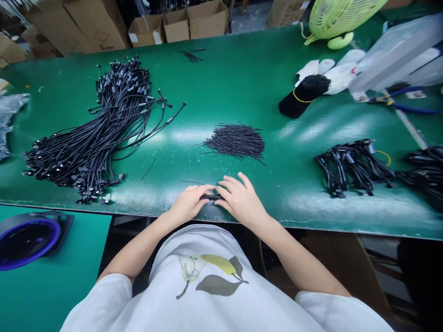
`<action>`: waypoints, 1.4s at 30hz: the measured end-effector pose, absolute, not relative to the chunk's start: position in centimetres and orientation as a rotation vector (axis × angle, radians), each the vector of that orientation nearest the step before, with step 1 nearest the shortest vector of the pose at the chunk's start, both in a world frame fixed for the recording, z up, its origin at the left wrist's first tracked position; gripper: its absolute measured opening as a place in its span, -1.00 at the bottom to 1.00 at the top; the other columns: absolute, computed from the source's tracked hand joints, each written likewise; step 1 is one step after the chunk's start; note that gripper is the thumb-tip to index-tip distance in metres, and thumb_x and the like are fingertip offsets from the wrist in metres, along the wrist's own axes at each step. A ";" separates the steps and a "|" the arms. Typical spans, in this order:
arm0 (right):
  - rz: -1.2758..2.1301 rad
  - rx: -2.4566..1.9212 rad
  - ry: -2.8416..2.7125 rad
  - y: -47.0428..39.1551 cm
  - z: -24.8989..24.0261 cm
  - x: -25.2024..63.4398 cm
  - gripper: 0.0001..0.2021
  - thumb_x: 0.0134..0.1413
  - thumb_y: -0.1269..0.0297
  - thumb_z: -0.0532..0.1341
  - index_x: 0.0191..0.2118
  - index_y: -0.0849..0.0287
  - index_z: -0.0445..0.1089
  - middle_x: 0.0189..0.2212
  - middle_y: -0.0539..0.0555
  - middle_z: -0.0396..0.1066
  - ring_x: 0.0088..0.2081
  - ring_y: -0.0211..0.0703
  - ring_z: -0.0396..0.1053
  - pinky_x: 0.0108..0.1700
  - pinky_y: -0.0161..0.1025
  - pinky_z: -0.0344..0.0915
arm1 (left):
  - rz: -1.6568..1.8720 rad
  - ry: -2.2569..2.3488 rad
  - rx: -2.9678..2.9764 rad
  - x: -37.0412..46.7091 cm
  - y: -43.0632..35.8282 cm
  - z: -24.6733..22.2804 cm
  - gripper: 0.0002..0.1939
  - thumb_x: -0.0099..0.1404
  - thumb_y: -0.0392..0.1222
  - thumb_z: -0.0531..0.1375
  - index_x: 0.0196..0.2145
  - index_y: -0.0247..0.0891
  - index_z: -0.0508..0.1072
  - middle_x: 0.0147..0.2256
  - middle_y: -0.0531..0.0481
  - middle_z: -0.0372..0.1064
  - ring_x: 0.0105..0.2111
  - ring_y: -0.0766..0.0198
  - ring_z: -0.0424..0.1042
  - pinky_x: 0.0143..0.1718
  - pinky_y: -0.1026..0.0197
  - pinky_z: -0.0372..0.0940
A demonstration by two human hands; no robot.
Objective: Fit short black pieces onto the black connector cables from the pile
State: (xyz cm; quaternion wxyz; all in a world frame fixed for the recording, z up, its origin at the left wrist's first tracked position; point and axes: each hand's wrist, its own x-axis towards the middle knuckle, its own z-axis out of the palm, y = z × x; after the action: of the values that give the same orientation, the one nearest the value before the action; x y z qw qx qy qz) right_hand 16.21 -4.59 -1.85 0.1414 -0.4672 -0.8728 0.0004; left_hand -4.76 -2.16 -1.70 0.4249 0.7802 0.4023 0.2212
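Note:
My left hand [189,202] is closed round one end of a folded black cable [210,197] at the table's near edge. The thumb and forefinger of my right hand [244,203] pinch its other end, while the other fingers point up and apart. Much of the cable is hidden by my fingers. A thin black tie [192,182] sticks out above my left hand; whether I hold it, I cannot tell. Just beyond my hands lies a loose pile of short black ties [237,140]. A single tie [148,168] rests farther left.
A large heap of black cables [114,110] spreads over the green table [221,92] on the left. To the right are coiled cables [353,166], a banded black bundle [304,94], blue-handled pliers [408,99] and a green fan [341,18]. Cardboard boxes [207,20] stand behind.

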 end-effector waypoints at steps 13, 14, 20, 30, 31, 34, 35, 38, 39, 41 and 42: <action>-0.286 -1.506 -2.270 -4.8 -2.6 14.2 -0.69 0.30 0.37 0.07 0.10 0.27 0.34 -0.34 0.13 0.41 -0.33 -0.07 0.23 -0.14 -0.11 0.12 | 0.882 0.933 0.948 -3.9 -2.1 -1.9 -0.50 0.35 0.14 0.08 0.07 -0.26 0.40 0.12 -0.23 0.33 0.12 0.06 0.33 0.13 0.00 0.24; -0.235 -1.527 -2.284 -4.7 -2.9 13.8 -0.66 0.30 0.32 0.08 0.12 0.31 0.31 -0.34 0.15 0.41 -0.33 -0.06 0.24 -0.18 -0.12 0.14 | 0.916 0.957 0.934 -3.6 -2.1 -1.9 -0.53 0.34 0.13 0.11 0.01 -0.28 0.44 0.09 -0.23 0.37 0.10 0.07 0.34 0.14 0.01 0.22; 0.158 -1.553 -2.229 -4.7 -4.7 13.0 -0.63 0.35 0.26 0.01 0.16 0.31 0.26 -0.24 0.18 0.45 -0.25 -0.10 0.39 -0.23 -0.21 0.22 | 0.960 0.999 1.011 -2.5 -2.1 -1.7 -0.51 0.26 0.04 0.23 0.07 -0.25 0.40 0.12 -0.21 0.36 0.16 0.07 0.30 0.24 0.00 0.09; -0.029 -2.280 -1.781 -3.1 -4.0 25.9 -0.66 0.33 0.22 0.04 0.13 0.18 0.30 -0.20 0.15 0.42 -0.24 -0.14 0.37 -0.26 -0.29 0.22 | 0.830 1.176 1.180 -7.8 -1.6 -3.3 -0.47 0.29 0.14 0.15 0.07 -0.27 0.40 0.12 -0.22 0.35 0.12 0.03 0.35 0.19 -0.02 0.18; -0.126 -2.415 -1.626 -2.9 -3.7 28.7 -0.65 0.32 0.22 0.04 0.13 0.21 0.30 -0.17 0.20 0.40 -0.22 -0.10 0.35 -0.25 -0.26 0.22 | 0.854 1.234 1.160 -8.9 -1.4 -3.7 -0.48 0.27 0.14 0.17 0.04 -0.27 0.41 0.09 -0.21 0.38 0.11 0.03 0.36 0.19 -0.03 0.18; -0.396 -2.627 -1.371 -2.5 -3.5 35.2 -0.62 0.29 0.19 0.07 0.12 0.26 0.32 0.00 0.33 0.30 -0.04 0.06 0.26 -0.07 -0.10 0.20 | 0.917 1.354 1.099 -11.6 -1.2 -4.4 -0.48 0.23 0.15 0.21 0.00 -0.28 0.43 0.02 -0.19 0.43 0.08 0.02 0.38 0.18 -0.04 0.20; -0.470 -2.632 -1.379 -2.3 -3.8 36.5 -0.56 0.27 0.14 0.10 0.17 0.26 0.26 0.08 0.37 0.24 0.06 0.13 0.19 0.01 0.00 0.15 | 0.926 1.369 1.091 -12.1 -1.4 -4.4 -0.47 0.22 0.15 0.22 -0.01 -0.29 0.43 0.01 -0.20 0.44 0.07 0.02 0.39 0.17 -0.03 0.22; -0.534 -2.605 -1.445 -2.1 -4.9 38.4 -0.30 0.22 0.03 0.15 0.33 0.30 -0.02 0.24 0.47 0.03 0.21 0.27 0.00 0.10 0.18 0.01 | 0.907 1.374 1.110 -12.7 -1.9 -4.2 -0.46 0.22 0.15 0.20 -0.01 -0.32 0.44 0.00 -0.24 0.45 0.04 0.02 0.41 0.12 -0.02 0.26; -0.493 -2.614 -1.427 -2.1 -5.1 38.7 -0.27 0.22 0.04 0.15 0.35 0.33 -0.07 0.24 0.52 0.02 0.21 0.29 0.02 0.07 0.19 0.03 | 0.892 1.370 1.129 -12.7 -2.0 -4.0 -0.46 0.23 0.15 0.19 -0.01 -0.33 0.44 -0.01 -0.25 0.45 0.02 0.02 0.42 0.11 -0.02 0.27; -0.409 -2.648 -1.300 -1.8 -5.0 39.5 -0.28 0.23 0.06 0.15 0.35 0.36 -0.06 0.17 0.61 0.09 0.13 0.34 0.15 -0.03 0.21 0.07 | 0.868 1.371 1.186 -12.8 -2.1 -3.6 -0.49 0.25 0.14 0.17 -0.02 -0.32 0.45 -0.03 -0.24 0.47 0.00 0.03 0.44 0.10 -0.03 0.27; -0.375 -2.637 -1.247 -1.5 -4.9 39.7 -0.30 0.22 0.05 0.15 0.34 0.36 0.00 0.12 0.65 0.14 0.08 0.37 0.21 -0.09 0.22 0.09 | 0.861 1.380 1.224 -13.0 -2.1 -3.4 -0.52 0.26 0.12 0.16 -0.03 -0.30 0.45 -0.04 -0.23 0.48 -0.01 0.04 0.44 0.10 -0.03 0.27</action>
State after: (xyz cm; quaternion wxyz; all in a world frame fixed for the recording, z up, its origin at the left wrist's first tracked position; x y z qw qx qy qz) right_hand 39.71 -1.45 -4.86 0.0999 -0.8921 -0.4219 -0.1269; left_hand -13.05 -2.14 -3.43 0.5251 0.5116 0.5770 0.3601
